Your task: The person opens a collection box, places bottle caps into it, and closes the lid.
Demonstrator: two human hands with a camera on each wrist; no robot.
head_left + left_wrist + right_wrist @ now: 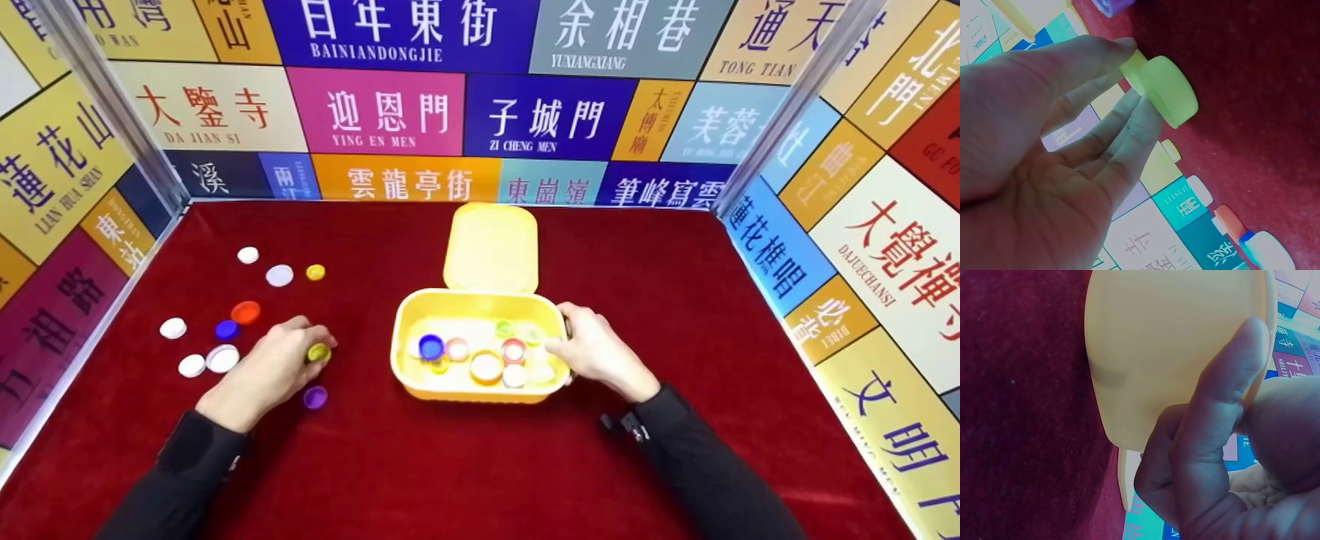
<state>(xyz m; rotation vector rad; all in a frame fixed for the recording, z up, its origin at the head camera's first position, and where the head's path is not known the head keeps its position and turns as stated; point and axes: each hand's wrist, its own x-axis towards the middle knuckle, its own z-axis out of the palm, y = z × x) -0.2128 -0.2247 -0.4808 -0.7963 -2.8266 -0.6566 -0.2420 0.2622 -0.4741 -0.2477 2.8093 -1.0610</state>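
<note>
At the left of the head view my left hand (pixel 271 369) pinches a yellow-green bottle cap (pixel 319 352) between thumb and fingers. The left wrist view shows this cap (pixel 1169 91) close up at the fingertips. A purple cap (pixel 315 397) lies on the cloth just below that hand. My right hand (pixel 600 346) grips the right end of a yellow plastic box (pixel 472 394), thumb over the rim. Inside the box lie several caps, among them a blue cap (pixel 431 347) and an orange-rimmed one (pixel 486 367). The right wrist view shows fingers against the box's outer wall (pixel 1145 354).
Behind the box its yellow lid (pixel 491 247) lies folded back. Left of the left hand are several loose caps, including a red cap (pixel 245 312), a blue cap (pixel 226 330) and a small yellow cap (pixel 316 272). Printed panels (pixel 375 112) wall in the red cloth (pixel 480 480).
</note>
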